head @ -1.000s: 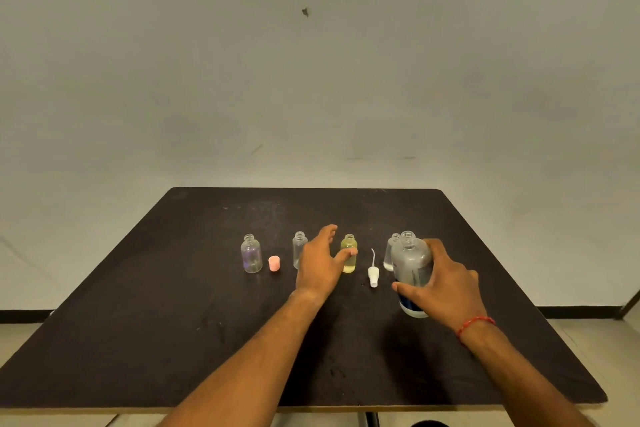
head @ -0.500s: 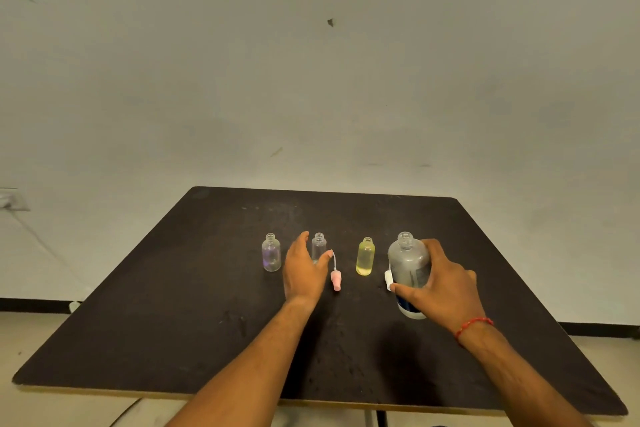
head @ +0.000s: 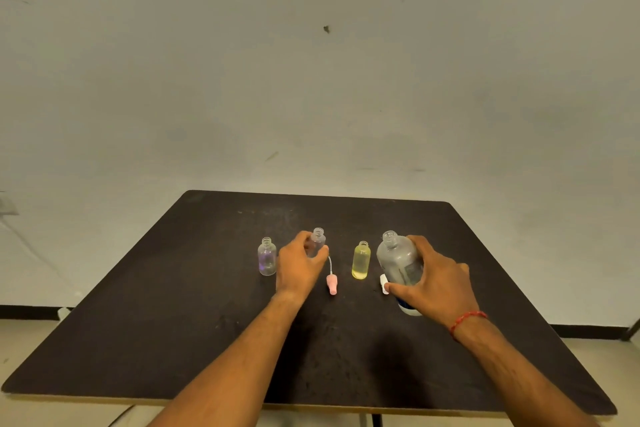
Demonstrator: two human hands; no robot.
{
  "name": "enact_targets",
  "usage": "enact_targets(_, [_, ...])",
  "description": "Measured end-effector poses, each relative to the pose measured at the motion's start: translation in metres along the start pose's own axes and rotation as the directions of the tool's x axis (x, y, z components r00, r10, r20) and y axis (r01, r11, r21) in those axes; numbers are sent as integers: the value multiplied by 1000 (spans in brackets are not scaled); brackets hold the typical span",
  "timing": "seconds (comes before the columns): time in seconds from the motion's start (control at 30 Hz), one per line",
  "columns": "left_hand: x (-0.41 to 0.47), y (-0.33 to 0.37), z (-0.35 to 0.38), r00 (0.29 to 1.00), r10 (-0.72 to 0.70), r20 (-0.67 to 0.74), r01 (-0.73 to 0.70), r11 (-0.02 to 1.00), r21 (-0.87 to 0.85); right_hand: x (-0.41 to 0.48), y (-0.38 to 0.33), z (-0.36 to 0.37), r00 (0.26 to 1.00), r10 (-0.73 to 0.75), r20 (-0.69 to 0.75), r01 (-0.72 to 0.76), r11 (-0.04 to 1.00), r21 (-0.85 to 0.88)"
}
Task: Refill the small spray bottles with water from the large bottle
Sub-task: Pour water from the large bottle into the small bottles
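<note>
Wall [head: 311, 80]: pale, scuffed, filling the upper half of the frame.

Table [head: 173, 340]: dark square top, occupying the lower half of the frame and carrying everything below.

Large bottle [head: 398, 260]: clear, uncapped, sitting right of centre and tilting slightly toward the left of the frame; a blue label is showing near its base.

Right hand [head: 438, 282]: wrapping around the large bottle from the right, fingers curled over its far side and thumb pressing its near side; a red thread bracelet [head: 467, 319] is circling the wrist.

Left hand [head: 299, 267]: closing around the small clear bottle [head: 317, 241] at centre, thumb and fingers on its body, the open threaded neck standing above them.

Yellow bottle [head: 361, 260]: upright and uncapped, standing just left of the large bottle.

Purple-tinted bottle [head: 267, 256]: upright and uncapped, standing at the left end of the row.

Pink spray cap [head: 331, 282]: lying on the table just right of the left hand, its thin tube trailing toward the upper part of the frame.

White spray cap [head: 383, 284]: lying beside the large bottle's base, partly hidden by the right thumb.
</note>
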State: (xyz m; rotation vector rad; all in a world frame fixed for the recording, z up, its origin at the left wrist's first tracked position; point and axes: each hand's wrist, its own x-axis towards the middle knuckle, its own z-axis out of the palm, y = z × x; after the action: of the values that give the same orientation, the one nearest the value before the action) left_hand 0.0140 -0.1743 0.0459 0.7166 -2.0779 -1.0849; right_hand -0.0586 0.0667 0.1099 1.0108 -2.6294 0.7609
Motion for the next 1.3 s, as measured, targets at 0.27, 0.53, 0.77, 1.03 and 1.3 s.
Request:
enact_targets(0.27, [-32, 22, -22, 970, 230, 77, -218, 966, -140, 14, -20, -9, 996, -89, 33, 93, 981, -169])
enact_targets(0.53, [-44, 31, -41, 949, 288, 130, -276, 956, -104, 18, -38, -21, 987, -141, 82, 160, 932, -326])
enact_targets(0.77, [-49, 34, -49, 938, 316, 143, -308, 949, -73, 18, -48, -29, 978, -165, 124, 201, 901, -385])
enact_targets(1.03, [-51, 36, -53, 937, 302, 173, -304, 952, -15, 22, -50, -35, 965, -233, 118, 262, 845, -466])
enact_targets(1.3, [-52, 35, -51, 941, 291, 172, -293, 956, -16, 28, -55, -41, 955, -262, 140, 297, 810, -507])
